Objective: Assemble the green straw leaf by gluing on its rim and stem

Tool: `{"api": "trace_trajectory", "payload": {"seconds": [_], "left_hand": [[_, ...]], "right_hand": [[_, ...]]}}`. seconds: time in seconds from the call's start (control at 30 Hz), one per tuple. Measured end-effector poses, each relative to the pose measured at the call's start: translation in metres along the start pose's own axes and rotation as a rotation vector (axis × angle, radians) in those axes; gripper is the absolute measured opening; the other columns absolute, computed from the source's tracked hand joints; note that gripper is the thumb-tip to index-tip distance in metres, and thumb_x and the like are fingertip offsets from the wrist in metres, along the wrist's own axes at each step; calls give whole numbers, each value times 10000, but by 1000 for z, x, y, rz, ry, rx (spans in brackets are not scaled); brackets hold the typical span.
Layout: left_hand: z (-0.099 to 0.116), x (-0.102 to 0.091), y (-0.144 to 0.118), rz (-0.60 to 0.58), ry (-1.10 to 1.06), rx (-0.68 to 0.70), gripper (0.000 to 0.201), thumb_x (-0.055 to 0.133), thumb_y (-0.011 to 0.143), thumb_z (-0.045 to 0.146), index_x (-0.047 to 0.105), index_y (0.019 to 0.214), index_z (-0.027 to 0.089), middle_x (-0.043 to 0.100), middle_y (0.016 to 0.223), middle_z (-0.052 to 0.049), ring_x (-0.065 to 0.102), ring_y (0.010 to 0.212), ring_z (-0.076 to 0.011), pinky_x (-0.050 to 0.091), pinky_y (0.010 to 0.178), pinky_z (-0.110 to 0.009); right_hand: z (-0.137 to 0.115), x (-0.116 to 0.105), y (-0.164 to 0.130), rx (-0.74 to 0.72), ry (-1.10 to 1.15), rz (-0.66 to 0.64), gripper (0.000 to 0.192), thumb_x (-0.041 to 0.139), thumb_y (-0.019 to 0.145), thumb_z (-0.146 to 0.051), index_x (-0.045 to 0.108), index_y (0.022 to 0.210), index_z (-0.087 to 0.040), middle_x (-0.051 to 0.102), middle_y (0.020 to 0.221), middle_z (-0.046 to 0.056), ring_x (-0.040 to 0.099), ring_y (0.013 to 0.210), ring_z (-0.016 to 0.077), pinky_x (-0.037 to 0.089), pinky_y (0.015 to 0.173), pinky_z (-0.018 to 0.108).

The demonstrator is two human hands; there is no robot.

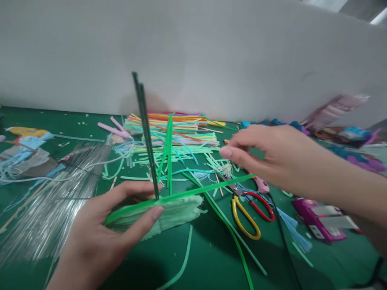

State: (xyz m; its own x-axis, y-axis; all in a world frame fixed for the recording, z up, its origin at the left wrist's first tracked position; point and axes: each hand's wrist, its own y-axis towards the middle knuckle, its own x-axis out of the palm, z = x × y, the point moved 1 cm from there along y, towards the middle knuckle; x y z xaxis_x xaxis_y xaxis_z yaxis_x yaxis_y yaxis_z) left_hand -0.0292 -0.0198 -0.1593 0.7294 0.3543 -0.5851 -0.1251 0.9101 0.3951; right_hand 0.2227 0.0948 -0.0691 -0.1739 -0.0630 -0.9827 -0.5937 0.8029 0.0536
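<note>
Above the green bench point(211, 257), a pale green fringed paper bundle point(169, 213) with upright dark stems lies clamped between left hand point(99, 233) fingers point(145, 221); right hand point(266, 157) fingers pinched together.

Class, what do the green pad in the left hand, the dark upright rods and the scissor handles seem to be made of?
Green pad: probably soft tissue or crepe paper, matte with frayed edges. Dark upright rods: likely thin coated wire, stiff and straight. Scissor handles: seemingly glossy plastic, red and yellow. The left hand grips the pad.

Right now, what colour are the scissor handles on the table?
One scissor handle is yellow, the other red, clearest in the head view.
</note>
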Motion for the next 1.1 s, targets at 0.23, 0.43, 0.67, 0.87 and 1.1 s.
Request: {"api": "trace_trajectory", "payload": {"seconds": [0.23,0.43,0.67,0.87,1.1], "left_hand": [[4,-1,5,17,-43,20,99,769,733,303,726,799,364,761,756,161,725,656,-63,545,669,-75],[8,-2,5,34,-28,-39,74,789,691,329,729,732,344,746,705,138,708,615,-72,545,646,-79],[10,2,8,33,-19,-57,71,775,690,323,715,728,318,737,692,120,698,596,-83,551,635,-96],[15,0,12,15,10,-81,67,769,688,342,716,714,311,747,697,110,715,611,-97,562,628,-112],[26,0,17,-4,-6,-118,147,820,585,386,776,721,354,786,740,100,745,646,-126,568,641,-112]], "right_hand": [[-34,15,-1,-228,431,-311,353,645,907,-518,714,1165,-287,760,1047,-1,690,847,166,478,644,259],[-30,12,-3,-327,399,-152,153,657,928,-281,747,1042,-234,751,921,-3,665,780,129,456,647,238],[-32,13,-12,-408,373,-13,134,648,934,-231,766,996,-226,716,857,15,618,662,109,436,592,235],[-35,20,-21,-410,332,78,156,637,947,-198,758,1045,-214,694,881,11,610,687,88,433,577,207],[-39,23,-28,-439,289,190,155,614,952,-153,767,960,-179,674,832,7,584,662,76,417,575,197]]}}
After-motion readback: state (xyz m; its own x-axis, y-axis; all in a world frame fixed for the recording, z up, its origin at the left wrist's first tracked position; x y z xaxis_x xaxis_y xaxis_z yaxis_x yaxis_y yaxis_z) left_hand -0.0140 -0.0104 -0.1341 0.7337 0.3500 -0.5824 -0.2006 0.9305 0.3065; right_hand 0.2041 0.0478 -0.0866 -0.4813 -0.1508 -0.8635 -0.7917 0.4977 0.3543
